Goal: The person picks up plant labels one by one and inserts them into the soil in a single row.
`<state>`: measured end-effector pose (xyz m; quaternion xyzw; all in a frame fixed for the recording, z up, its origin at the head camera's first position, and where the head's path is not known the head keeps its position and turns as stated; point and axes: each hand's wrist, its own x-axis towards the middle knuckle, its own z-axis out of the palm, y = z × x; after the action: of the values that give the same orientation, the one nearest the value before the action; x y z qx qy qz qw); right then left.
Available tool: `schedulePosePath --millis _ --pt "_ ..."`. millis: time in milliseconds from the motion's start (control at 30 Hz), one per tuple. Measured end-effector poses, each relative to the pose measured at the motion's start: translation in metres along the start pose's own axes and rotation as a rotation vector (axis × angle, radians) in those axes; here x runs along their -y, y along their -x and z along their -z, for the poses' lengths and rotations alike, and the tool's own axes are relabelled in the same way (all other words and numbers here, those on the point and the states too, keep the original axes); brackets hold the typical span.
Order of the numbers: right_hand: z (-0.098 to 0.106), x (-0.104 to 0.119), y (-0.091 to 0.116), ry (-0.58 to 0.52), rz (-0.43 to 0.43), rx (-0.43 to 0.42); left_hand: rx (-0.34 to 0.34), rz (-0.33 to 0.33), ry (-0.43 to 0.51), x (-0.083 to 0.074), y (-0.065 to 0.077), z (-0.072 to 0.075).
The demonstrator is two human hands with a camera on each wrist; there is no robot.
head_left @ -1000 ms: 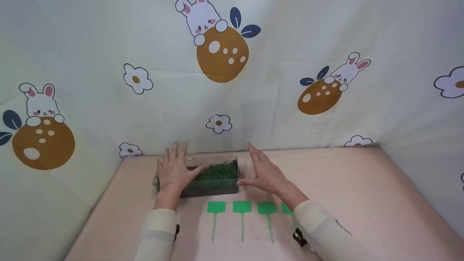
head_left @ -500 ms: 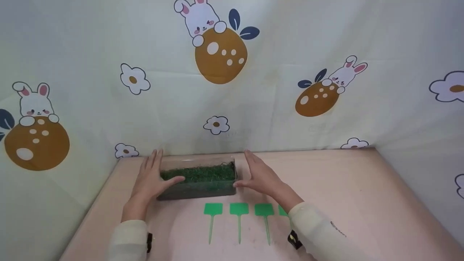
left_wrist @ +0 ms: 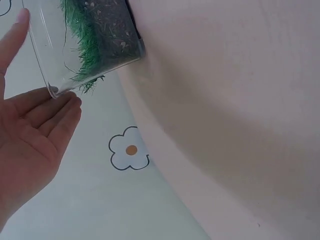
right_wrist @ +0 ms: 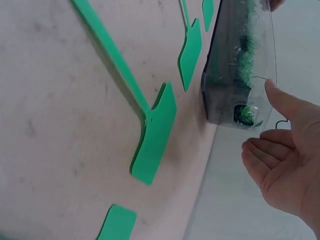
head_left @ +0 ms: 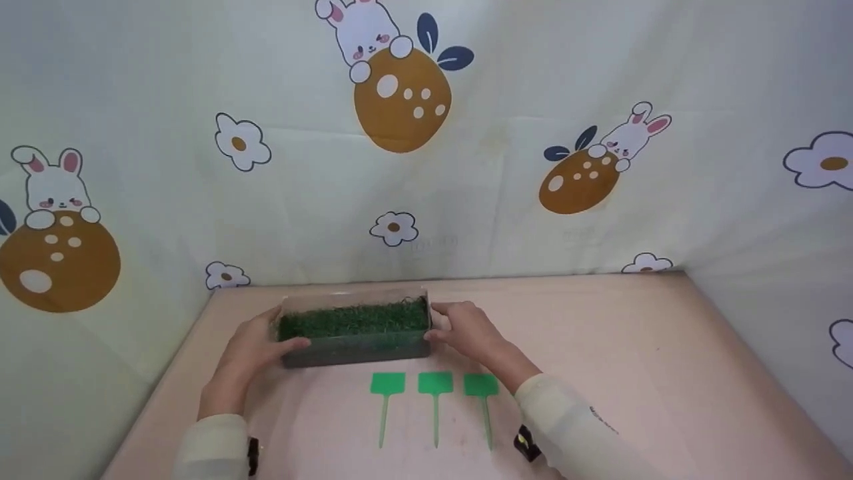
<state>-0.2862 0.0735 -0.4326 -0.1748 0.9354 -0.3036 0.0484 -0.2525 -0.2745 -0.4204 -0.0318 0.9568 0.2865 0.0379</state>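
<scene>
A clear plastic box [head_left: 356, 348] of dark soil with green grass [head_left: 353, 320] on top lies lengthwise at the back of the table. My left hand [head_left: 248, 347] holds its left end, thumb on the front wall and fingers at the end wall. In the left wrist view, my left fingertips [left_wrist: 75, 102] meet the clear rim corner. At the opposite end my right hand [head_left: 474, 333] has its thumb on the front corner and its fingers along the short side. The right wrist view shows the right thumb [right_wrist: 280, 97] against the box.
Several flat green plant labels [head_left: 435, 383] lie in a row in front of the box, one of them hidden under the right sleeve [head_left: 566, 413] in the head view. A printed cloth wall [head_left: 493, 200] stands right behind the table [head_left: 600, 333].
My left hand has slid left from over the grass to the box's left end. My right fingers have bent in against the right end. The box stays in place while the head view shifts slightly.
</scene>
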Motion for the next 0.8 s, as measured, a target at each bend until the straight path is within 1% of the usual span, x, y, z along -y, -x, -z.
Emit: schedulePosePath --millis 67,267,433,633,800 --pt "-0.001 0.002 0.000 -0.007 -0.013 -0.006 -0.002 0.009 0.013 0.001 0.000 0.000" --pt "-0.003 0.004 0.000 -0.014 -0.014 -0.034 -0.007 0.015 0.039 0.003 -0.001 -0.001" --pt "-0.004 0.004 0.002 -0.079 -0.024 -0.042 -0.014 0.005 0.068 0.002 0.000 -0.003" --pt "-0.002 -0.001 0.005 -0.144 -0.024 -0.052 -0.016 -0.008 0.105 -0.006 -0.001 -0.006" --pt "0.004 -0.011 0.012 -0.186 -0.040 -0.074 -0.018 -0.011 0.123 -0.017 0.000 -0.013"
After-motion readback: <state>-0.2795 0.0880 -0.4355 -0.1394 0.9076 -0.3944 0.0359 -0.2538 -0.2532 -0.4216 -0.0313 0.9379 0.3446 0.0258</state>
